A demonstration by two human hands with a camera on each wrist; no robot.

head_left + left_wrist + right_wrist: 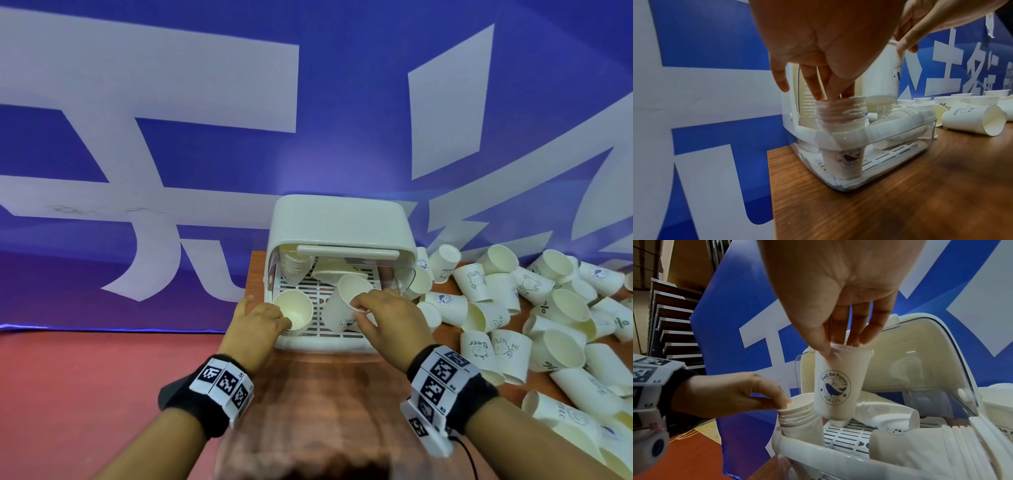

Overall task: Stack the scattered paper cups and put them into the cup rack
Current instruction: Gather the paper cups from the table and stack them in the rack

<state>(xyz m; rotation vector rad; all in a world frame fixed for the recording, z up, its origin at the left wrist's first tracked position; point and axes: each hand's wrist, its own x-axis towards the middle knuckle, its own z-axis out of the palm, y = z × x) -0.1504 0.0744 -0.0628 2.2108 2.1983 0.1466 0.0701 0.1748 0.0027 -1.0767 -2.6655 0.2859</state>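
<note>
The white cup rack (342, 222) stands on the table with its lid raised. My left hand (284, 323) pinches the rim of a stack of paper cups (294, 311) standing upright in the rack's front left corner; the left wrist view shows my fingertips (830, 95) on the stack's (840, 113) top rim. My right hand (359, 308) pinches the rim of a single whale-logo cup (342, 305). In the right wrist view this cup (838, 382) hangs mouth up from my right hand (840, 344), slightly tilted, just right of the stack (799, 415) and low over the rack's grid.
Another upright stack (294, 270) stands at the rack's back left, and further stacks (920, 451) lie on their sides inside. Several loose cups (513, 308) are heaped on the wooden table (325, 394) to the right. A blue banner stands close behind; the table edge runs along the rack's left.
</note>
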